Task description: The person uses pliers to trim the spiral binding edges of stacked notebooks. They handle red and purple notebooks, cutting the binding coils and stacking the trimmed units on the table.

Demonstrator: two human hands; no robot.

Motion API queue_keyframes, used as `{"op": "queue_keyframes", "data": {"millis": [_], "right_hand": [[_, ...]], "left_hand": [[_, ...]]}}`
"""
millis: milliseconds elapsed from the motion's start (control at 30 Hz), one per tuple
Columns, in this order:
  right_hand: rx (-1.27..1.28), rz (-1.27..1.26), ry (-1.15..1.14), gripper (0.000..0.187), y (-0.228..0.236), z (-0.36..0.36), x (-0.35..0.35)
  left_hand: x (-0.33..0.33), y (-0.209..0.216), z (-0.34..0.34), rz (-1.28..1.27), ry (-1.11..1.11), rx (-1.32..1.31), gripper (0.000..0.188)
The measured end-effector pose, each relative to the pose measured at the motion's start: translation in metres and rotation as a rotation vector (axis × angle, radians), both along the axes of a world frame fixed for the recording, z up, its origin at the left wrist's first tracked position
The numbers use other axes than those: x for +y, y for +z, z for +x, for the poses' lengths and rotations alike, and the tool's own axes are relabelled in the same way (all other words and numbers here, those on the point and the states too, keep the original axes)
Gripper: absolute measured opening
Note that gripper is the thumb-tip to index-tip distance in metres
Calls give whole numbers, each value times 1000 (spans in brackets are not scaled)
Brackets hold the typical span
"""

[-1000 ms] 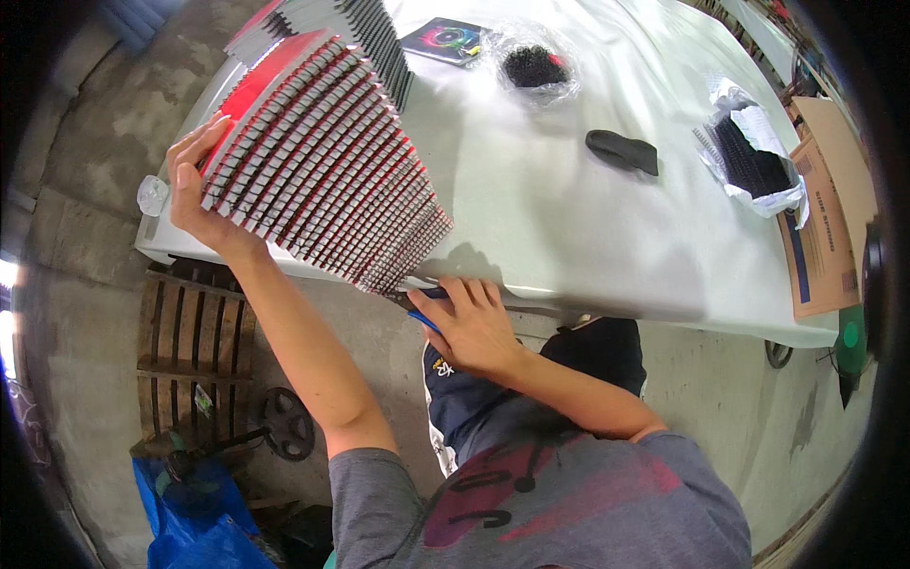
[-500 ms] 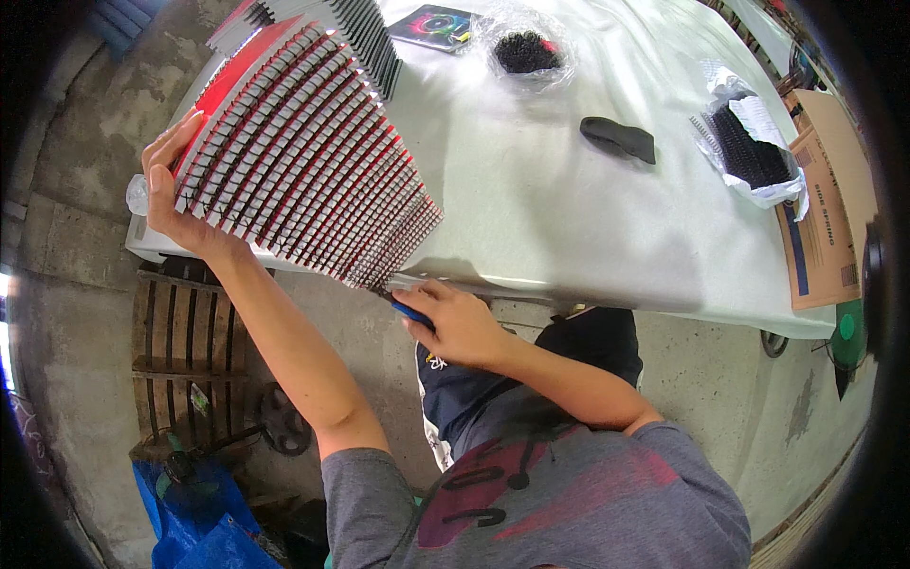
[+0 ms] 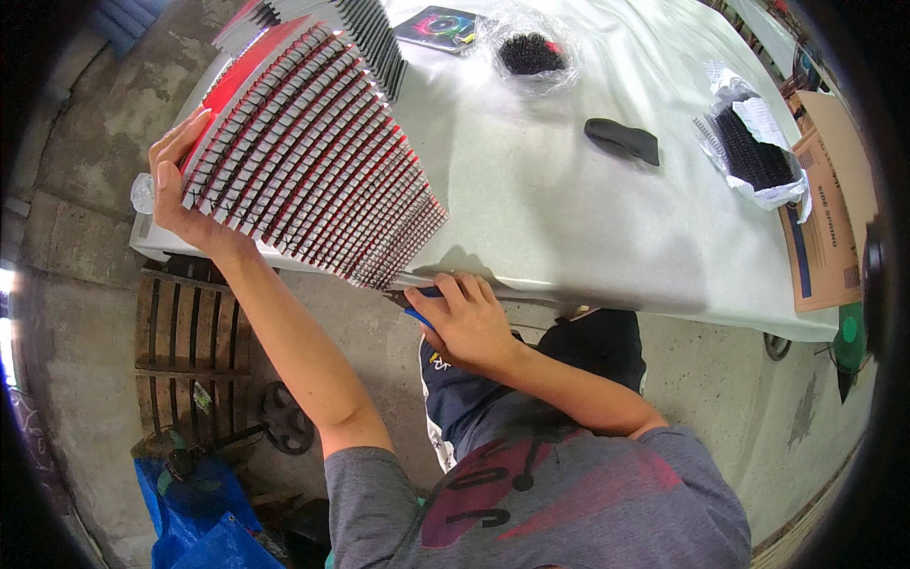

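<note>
A tall stack of spiral-bound notebooks [image 3: 313, 161] with red covers stands at the table's left front, its rows of dark coil bindings facing me. My left hand [image 3: 185, 204] is wrapped round the stack's left end, the fingers on its far side. At the stack's lower right corner, my right hand [image 3: 479, 327] grips blue-handled pliers [image 3: 415, 314]. Their dark jaws are close beside the coil ends of the lowest notebooks; whether they touch a wire is too small to tell. Behind this stack is another pile of coil-bound notebooks [image 3: 374, 47].
On the white-covered table [image 3: 531, 218] lie a dark disc-patterned flat item [image 3: 436, 28], black coils [image 3: 531, 54] in clear plastic, a black band-like piece [image 3: 621, 140] and more bagged coils [image 3: 754, 147]. A cardboard box [image 3: 825, 223] stands at right. A wooden pallet [image 3: 190, 351] is on the floor, left.
My right hand has shifted slightly right with the pliers, and its fingers are a bit more spread on the handles, baring more of the jaws. My left hand keeps its hold on the stack.
</note>
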State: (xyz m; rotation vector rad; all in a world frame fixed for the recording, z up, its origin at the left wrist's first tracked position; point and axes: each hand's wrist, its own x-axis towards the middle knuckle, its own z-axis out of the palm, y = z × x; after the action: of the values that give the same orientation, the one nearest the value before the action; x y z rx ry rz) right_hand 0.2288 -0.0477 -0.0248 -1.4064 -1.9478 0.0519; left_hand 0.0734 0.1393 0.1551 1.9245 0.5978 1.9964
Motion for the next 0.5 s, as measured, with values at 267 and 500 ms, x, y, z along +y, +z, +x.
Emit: {"op": "queue_keyframes", "data": {"millis": [267,500], "right_hand": [[-46,-52,27,52,-17,-3,12],[642,-579,313,36,-24,0,33]], "left_hand": [[2,-3,-3,162,78,76,50],[-9,3,6,126,176,126,51]]}}
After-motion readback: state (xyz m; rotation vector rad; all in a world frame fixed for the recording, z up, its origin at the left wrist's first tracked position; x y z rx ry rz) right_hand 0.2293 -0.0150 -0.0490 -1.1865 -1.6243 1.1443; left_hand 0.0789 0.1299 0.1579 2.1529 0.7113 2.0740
